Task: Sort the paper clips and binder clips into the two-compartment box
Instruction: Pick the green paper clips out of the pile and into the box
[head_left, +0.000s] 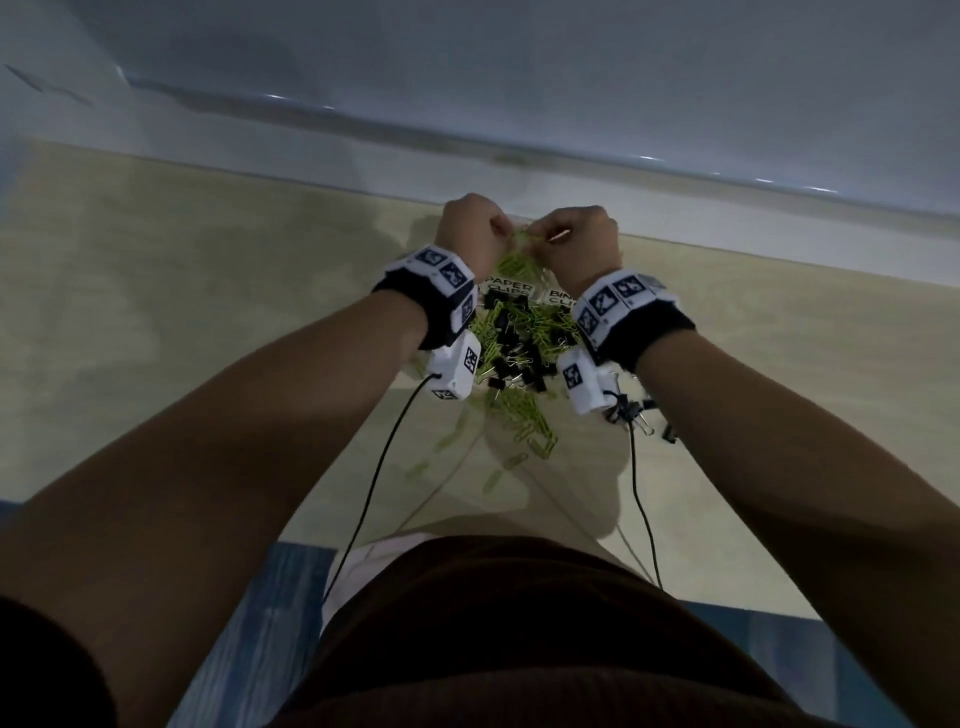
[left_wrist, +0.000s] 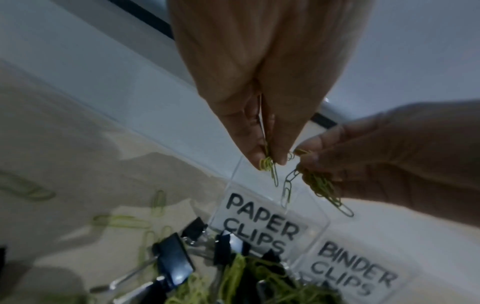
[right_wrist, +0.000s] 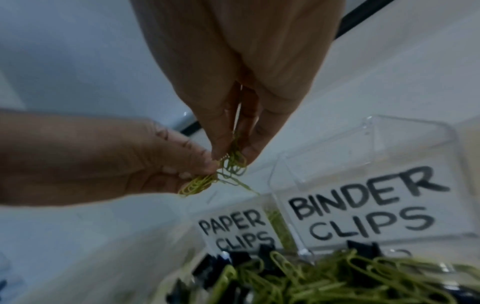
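Both hands are raised close together above the clear two-compartment box (left_wrist: 320, 228). My left hand (left_wrist: 267, 162) pinches a few green paper clips (left_wrist: 270, 166) at its fingertips. My right hand (right_wrist: 231, 158) pinches a tangled bunch of green paper clips (left_wrist: 324, 189), and single clips dangle from it over the compartment labelled PAPER CLIPS (left_wrist: 259, 224). The other compartment is labelled BINDER CLIPS (right_wrist: 363, 205). A mixed pile of green paper clips and black binder clips (head_left: 519, 343) lies in front of the box, under my wrists.
The box stands on a beige table (head_left: 208, 312) near its far edge, with a pale wall ledge (head_left: 467, 130) behind. Loose paper clips (head_left: 524, 421) trail towards me. A few binder clips (head_left: 644, 415) lie to the right. Two black cables (head_left: 374, 478) hang from my wrists.
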